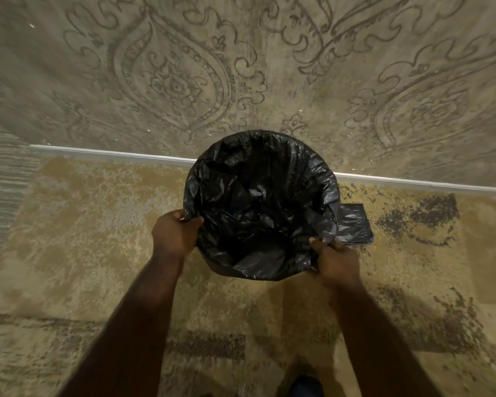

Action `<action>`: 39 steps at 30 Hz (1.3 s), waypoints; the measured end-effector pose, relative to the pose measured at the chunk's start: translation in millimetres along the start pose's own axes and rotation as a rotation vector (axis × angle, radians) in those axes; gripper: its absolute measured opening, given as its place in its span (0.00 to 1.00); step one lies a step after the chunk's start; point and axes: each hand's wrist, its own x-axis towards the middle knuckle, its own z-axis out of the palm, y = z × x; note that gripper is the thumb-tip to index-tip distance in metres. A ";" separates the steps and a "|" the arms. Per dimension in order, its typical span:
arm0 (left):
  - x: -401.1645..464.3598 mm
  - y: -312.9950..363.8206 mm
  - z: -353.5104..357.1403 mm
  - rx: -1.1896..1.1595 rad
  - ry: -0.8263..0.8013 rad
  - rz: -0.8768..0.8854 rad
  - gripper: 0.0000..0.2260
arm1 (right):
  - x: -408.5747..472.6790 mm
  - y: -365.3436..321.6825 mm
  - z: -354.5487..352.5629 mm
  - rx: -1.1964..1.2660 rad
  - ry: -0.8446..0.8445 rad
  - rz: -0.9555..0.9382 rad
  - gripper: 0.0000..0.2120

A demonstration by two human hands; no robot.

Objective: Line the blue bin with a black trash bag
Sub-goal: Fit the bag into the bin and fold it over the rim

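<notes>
- Black trash bag [262, 202], crinkled and glossy, sits at frame centre, its mouth folded over a round rim.
- Left hand [175, 232] pinches the bag's edge at the left rim; right hand [336, 260] grips the edge at lower right.
- Bin itself is wholly covered; its colour cannot be made out.
- A folded black plastic piece [354, 224] lies just right of it.
- Mottled beige carpet [98, 224] below; patterned wallpaper [184, 81] and white baseboard [112, 152] above.
</notes>
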 end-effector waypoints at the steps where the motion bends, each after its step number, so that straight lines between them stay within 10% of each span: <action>1: 1.3 -2.2 0.8 0.015 -0.003 0.010 0.15 | 4.7 2.9 1.6 -0.003 0.003 0.005 0.08; 6: -19.9 -8.2 -6.8 -0.122 0.023 0.012 0.02 | -7.1 4.0 -5.5 0.055 -0.057 -0.044 0.09; 18: -132.9 48.6 -94.6 -0.328 -0.043 -0.046 0.09 | -134.6 -60.3 -44.8 -0.006 -0.055 -0.069 0.10; 39: 78.2 20.9 -331.6 -0.314 0.062 -0.032 0.06 | -185.2 -52.9 286.8 0.184 -0.175 0.031 0.06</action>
